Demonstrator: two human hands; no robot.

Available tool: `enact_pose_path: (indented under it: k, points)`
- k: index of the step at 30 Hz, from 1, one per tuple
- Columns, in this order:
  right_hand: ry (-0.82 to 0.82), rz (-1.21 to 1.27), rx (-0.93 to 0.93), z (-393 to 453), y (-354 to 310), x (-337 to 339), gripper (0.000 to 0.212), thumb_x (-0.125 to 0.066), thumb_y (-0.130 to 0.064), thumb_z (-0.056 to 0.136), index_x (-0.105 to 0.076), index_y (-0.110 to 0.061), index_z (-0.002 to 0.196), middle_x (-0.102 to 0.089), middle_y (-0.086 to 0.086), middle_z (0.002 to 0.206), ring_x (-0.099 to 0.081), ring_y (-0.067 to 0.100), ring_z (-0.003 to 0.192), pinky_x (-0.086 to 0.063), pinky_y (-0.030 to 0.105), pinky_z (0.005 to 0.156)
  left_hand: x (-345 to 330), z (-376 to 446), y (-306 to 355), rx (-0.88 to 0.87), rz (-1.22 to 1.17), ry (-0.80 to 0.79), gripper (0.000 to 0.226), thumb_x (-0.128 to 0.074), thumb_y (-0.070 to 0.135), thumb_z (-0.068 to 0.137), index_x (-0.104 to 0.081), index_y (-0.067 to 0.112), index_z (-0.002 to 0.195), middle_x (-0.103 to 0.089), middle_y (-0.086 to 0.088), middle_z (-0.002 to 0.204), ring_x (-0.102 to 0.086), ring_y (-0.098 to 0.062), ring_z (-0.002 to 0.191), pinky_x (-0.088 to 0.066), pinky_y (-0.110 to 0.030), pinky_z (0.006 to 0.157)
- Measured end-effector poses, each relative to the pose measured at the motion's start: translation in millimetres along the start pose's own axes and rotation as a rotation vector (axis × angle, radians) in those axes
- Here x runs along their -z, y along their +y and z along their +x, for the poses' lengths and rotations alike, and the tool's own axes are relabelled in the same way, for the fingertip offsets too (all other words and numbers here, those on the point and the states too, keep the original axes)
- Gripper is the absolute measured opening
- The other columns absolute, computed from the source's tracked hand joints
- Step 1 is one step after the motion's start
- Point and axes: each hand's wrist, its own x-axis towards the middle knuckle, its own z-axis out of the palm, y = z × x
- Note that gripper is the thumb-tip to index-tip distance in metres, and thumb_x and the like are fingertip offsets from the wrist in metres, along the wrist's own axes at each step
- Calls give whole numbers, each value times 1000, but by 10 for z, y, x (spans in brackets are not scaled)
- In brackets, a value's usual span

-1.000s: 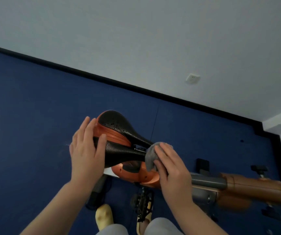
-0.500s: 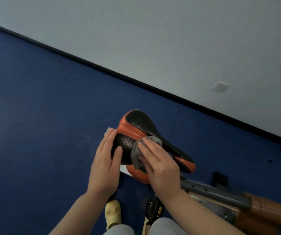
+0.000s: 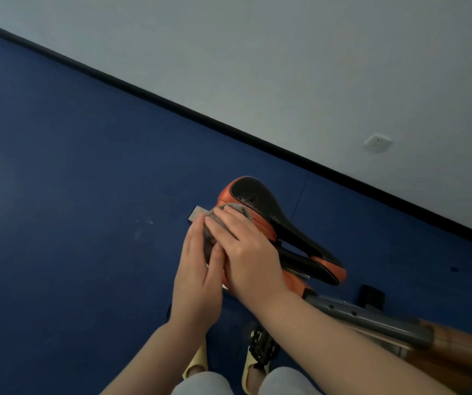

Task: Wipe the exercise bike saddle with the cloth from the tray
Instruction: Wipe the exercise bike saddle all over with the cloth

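The exercise bike saddle (image 3: 260,203) is black with orange sides and points its narrow nose to the lower right. A grey cloth (image 3: 239,210) lies bunched on the saddle's wide rear end. My right hand (image 3: 246,252) presses flat on the cloth, covering most of it. My left hand (image 3: 197,269) rests against the saddle's near rear edge, fingers together, touching the cloth's left side. The tray is not in view.
The bike's grey seat post (image 3: 371,317) and brown frame (image 3: 462,346) run off to the lower right. A black pedal (image 3: 260,343) sits above my yellow slippers (image 3: 197,363). Blue floor (image 3: 72,195) meets a grey wall with a socket (image 3: 377,142).
My right hand has slid the cloth from the saddle's nose back to its wide rear end. My left hand stayed at the rear edge. The camera view has shifted.
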Motion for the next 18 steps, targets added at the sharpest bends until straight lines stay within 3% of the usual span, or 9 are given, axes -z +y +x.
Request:
enact_pose_path:
  k: [3, 7, 12, 18]
  points:
    - [-31, -65, 2, -220, 174, 129, 44, -63, -11, 87, -56, -11, 131, -55, 5, 137, -45, 16, 132, -34, 29, 112, 17, 2, -19, -21, 70, -31, 52, -35, 41, 96, -21, 35, 146, -24, 19, 152, -19, 7, 137, -24, -21, 110]
    - [53, -104, -47, -670, 442, 256, 51, -68, -5, 82, -55, -13, 131, -53, 4, 138, -44, 15, 133, -35, 28, 111, -40, -20, -16, -26, 123, -25, 56, -35, 40, 96, -14, 36, 147, -13, 20, 155, -7, 11, 138, -10, 3, 99]
    - [127, -62, -110, -391, 297, 86, 45, -63, -11, 87, -55, -11, 131, -55, 7, 137, -47, 17, 130, -38, 30, 109, -212, -40, 27, -13, 135, 23, 66, -40, 37, 95, -3, 30, 149, 2, 18, 156, 4, 5, 141, -7, -25, 113]
    - [31, -131, -59, -773, 602, 378, 44, -59, -15, 89, -54, -15, 133, -53, 5, 139, -46, 16, 131, -40, 32, 108, -297, -36, 41, 18, 103, 42, 66, -37, 42, 95, -2, 30, 149, 6, 19, 156, 8, 4, 140, -9, -41, 118]
